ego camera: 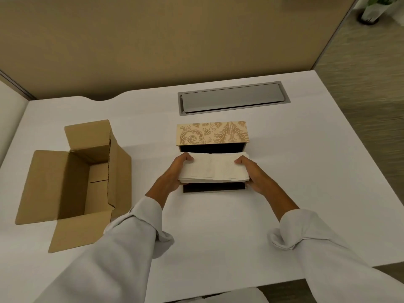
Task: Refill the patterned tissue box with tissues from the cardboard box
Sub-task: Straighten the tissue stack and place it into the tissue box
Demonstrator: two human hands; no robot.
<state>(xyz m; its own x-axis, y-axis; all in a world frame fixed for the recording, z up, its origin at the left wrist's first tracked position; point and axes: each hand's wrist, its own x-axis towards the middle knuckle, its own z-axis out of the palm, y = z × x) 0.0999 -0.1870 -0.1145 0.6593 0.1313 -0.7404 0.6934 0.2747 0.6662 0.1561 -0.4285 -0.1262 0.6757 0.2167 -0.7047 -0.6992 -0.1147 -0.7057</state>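
The patterned tissue box (213, 133) stands open in the middle of the white table, its gold leaf-print lid tipped up at the back and its dark inside showing. A stack of white tissues (215, 169) hovers over that opening. My left hand (175, 173) grips the stack's left end and my right hand (254, 173) grips its right end. The brown cardboard box (87, 171) sits to the left with its flaps spread; the part of its inside that I can see holds nothing.
A grey metal cable hatch (232, 98) is set flush into the table (306, 171) behind the tissue box. A beige partition wall (153, 40) runs along the back edge. A potted plant (371, 12) stands on the floor at the far right.
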